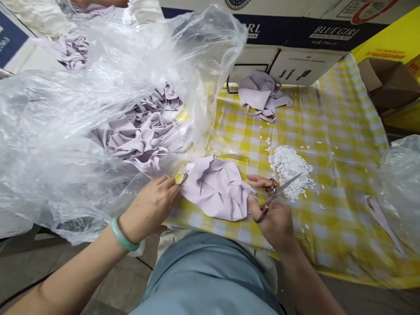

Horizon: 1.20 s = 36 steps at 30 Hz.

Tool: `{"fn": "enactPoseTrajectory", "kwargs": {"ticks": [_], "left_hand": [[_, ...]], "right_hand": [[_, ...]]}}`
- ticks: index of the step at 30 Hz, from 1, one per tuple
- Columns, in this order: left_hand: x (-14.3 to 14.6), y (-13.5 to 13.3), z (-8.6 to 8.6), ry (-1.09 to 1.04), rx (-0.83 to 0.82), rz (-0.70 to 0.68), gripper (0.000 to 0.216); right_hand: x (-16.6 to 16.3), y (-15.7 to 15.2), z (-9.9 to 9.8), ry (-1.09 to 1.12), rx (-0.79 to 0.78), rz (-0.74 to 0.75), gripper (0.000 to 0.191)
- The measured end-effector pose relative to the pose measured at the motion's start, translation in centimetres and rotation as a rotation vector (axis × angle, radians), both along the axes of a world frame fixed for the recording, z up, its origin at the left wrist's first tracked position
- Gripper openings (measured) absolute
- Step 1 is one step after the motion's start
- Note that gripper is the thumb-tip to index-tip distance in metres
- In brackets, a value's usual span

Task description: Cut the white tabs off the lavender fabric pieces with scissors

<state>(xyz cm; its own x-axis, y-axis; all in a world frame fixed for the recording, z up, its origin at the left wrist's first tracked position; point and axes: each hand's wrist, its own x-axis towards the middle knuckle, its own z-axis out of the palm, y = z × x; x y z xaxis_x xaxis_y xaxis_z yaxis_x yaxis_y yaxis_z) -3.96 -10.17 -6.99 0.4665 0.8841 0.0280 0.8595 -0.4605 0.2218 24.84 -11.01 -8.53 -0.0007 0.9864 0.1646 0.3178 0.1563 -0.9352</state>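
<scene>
A light mauve piece of fabric [218,188] lies crumpled on the table between my two hands. My left hand [159,197], with a green bangle [123,236] on its wrist, pinches the fabric's left edge. Small scissors [278,194] sit in my right hand [272,214], their blades pointing up and right, away from the fabric. The thumb of that hand is at the fabric's right edge; whether it also grips the cloth I cannot tell. Just beyond the scissors is a heap of small white pieces [290,170].
A large clear plastic bag [108,83] with mauve fabric pieces [141,135] inside covers the left. Another mauve piece [262,94] lies by the cardboard box [292,65] at the back. The yellow checked tablecloth [344,183] holds a fabric strip [383,223] at right. Part of another person's arm [101,2] shows at the top.
</scene>
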Motion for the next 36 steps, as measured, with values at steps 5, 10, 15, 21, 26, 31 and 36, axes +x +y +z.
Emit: {"fn": "enactPoseTrajectory", "kwargs": {"ticks": [5, 10, 15, 21, 26, 31, 36], "left_hand": [[2.6, -1.0, 2.0, -0.231, 0.220, 0.065, 0.020], [3.7, -2.4, 3.3, -0.604, 0.075, 0.231, 0.010], [4.4, -2.2, 3.5, -1.395, -0.988, 0.427, 0.034], [6.9, -0.7, 3.7, -1.720, -1.251, 0.433, 0.022], [7.2, -0.7, 3.8, -1.433, -0.918, 0.319, 0.023], [7.7, -0.1, 4.7, -1.031, -0.142, 0.142, 0.017], [9.1, 0.9, 3.1, -1.337, -0.400, 0.200, 0.024]], "right_hand": [[-6.6, 0.7, 0.3, -0.099, 0.137, 0.246, 0.035], [-9.8, 2.8, -0.7, 0.226, -0.133, 0.206, 0.016], [-8.3, 4.8, 1.8, 0.448, -0.083, 0.207, 0.014], [-6.8, 5.2, 2.7, 0.567, -0.098, 0.225, 0.017], [-6.4, 4.7, 1.6, 0.656, -0.202, 0.232, 0.021], [-8.6, 2.8, -0.5, 0.786, -0.407, 0.125, 0.026], [-8.5, 1.1, -1.1, 0.690, -0.450, 0.176, 0.034]]}}
